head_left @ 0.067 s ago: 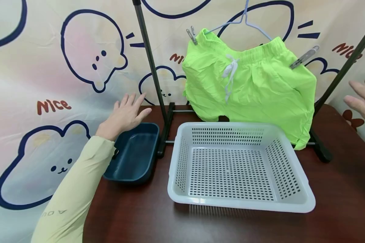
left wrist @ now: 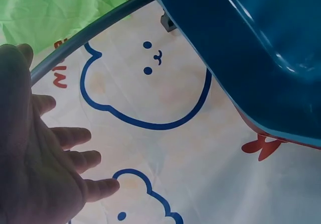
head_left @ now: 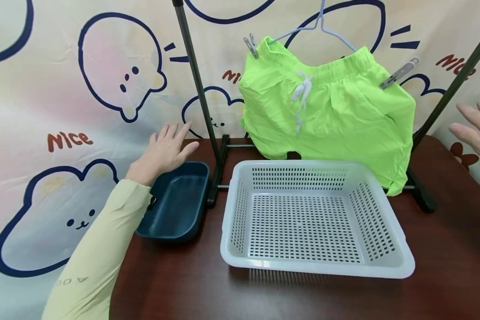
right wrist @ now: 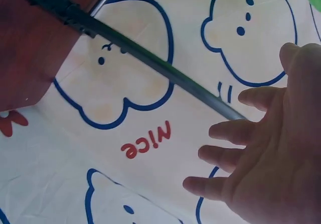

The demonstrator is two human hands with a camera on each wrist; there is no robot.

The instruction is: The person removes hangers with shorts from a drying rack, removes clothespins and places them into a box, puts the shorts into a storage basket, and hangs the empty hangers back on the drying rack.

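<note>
My left hand [head_left: 162, 153] hovers above the far end of a dark blue basin [head_left: 178, 200], fingers spread and holding nothing. In the left wrist view that hand [left wrist: 45, 153] shows its palm, apart from the basin's rim [left wrist: 220, 78]. At the right edge of the head view my right hand [head_left: 478, 131] is in the air, cut off by the frame. The right wrist view shows its fingers [right wrist: 220, 157] extended with nothing in them. Between the hands, bright green shorts [head_left: 332, 106] with a white drawstring [head_left: 302, 95] hang from a light blue hanger [head_left: 320, 24].
A white perforated basket [head_left: 316, 272] stands on the dark wooden table [head_left: 176, 284] before the shorts. Grey clothespins [head_left: 400, 73] are clipped at both sides of the waistband. Dark rack posts [head_left: 198, 80] rise beside the shorts, and a cartoon-printed cloth [head_left: 120, 66] hangs behind.
The head view has shifted very slightly. My right hand shows a little further left in it; otherwise the hands and objects stay as they were.
</note>
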